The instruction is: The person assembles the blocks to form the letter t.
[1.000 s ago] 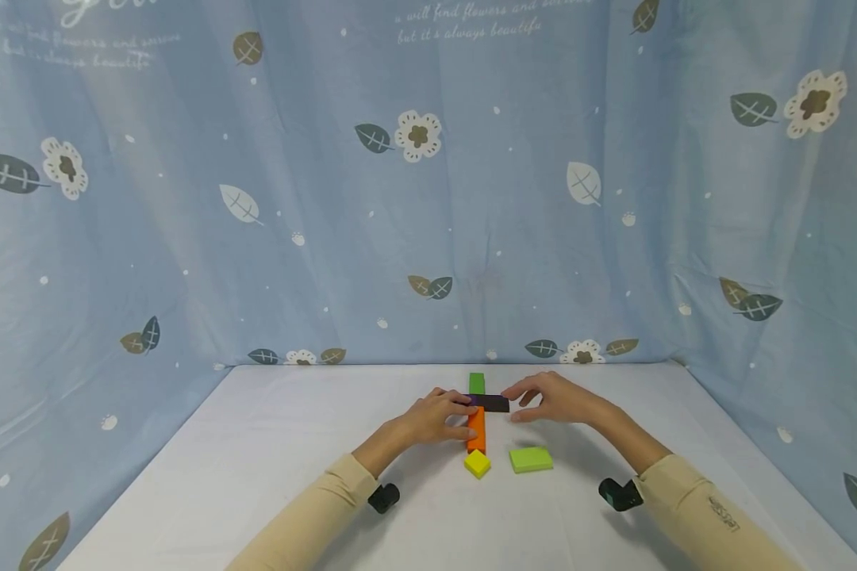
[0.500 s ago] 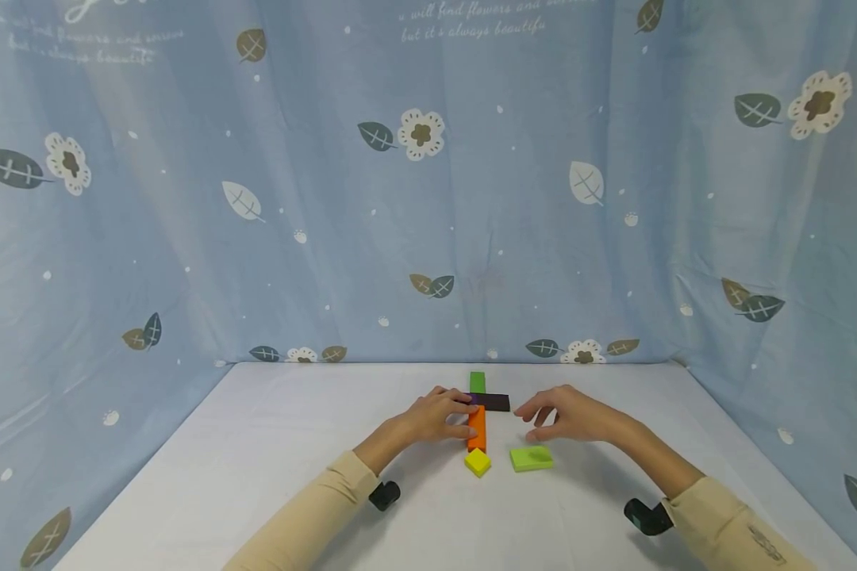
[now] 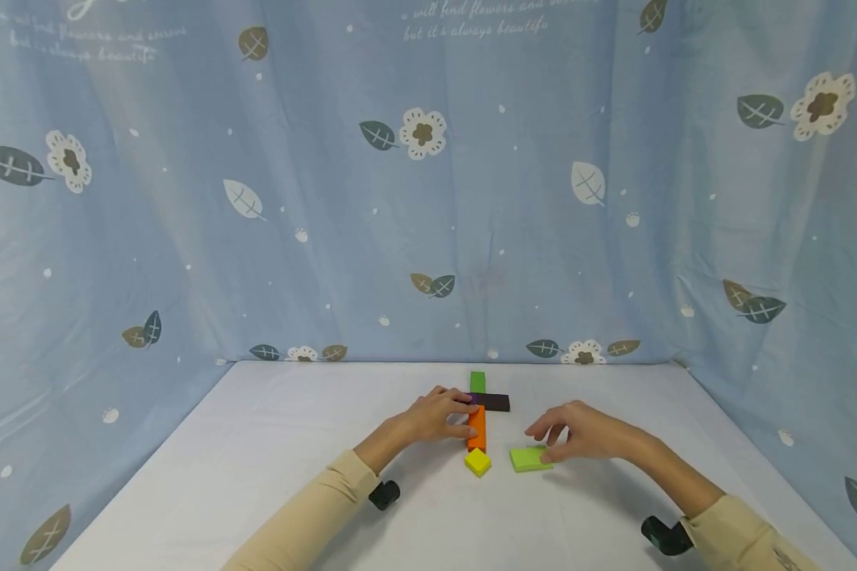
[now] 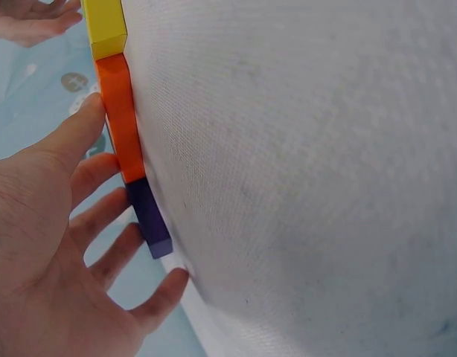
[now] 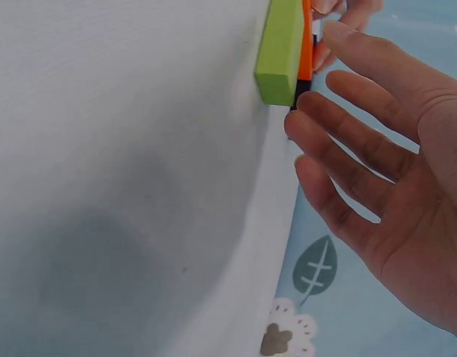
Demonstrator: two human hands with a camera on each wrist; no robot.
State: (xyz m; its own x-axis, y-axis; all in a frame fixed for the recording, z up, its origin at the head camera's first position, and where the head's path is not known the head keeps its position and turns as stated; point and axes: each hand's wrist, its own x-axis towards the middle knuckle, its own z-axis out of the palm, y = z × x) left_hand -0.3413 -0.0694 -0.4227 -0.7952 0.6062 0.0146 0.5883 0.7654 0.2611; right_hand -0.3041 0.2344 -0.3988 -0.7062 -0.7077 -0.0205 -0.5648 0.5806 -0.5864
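Observation:
My left hand (image 3: 432, 417) rests at the left of an orange block (image 3: 477, 432), thumb and fingertips touching it and a purple block (image 4: 149, 219); its fingers are spread and fairly straight. A dark block (image 3: 495, 402) extends to the right of the purple one, and a green block (image 3: 478, 382) lies behind them. At the orange block's near end lies a yellow block (image 3: 478, 461), turned cornerwise. My right hand (image 3: 587, 431) hovers over the right end of a light green block (image 3: 528, 459), with loosely bent fingers and nothing in its grasp. Whether the thumb touches that block is unclear.
A white cloth (image 3: 271, 468) covers the table. Behind and on both sides hangs a blue curtain (image 3: 314, 198) with leaf and flower prints. Black wrist devices (image 3: 384, 496) sit below both cuffs, close above the cloth.
My right hand has moved away from the dark block, toward me and to the right, to the light green block. My left hand and the blocks have stayed in place.

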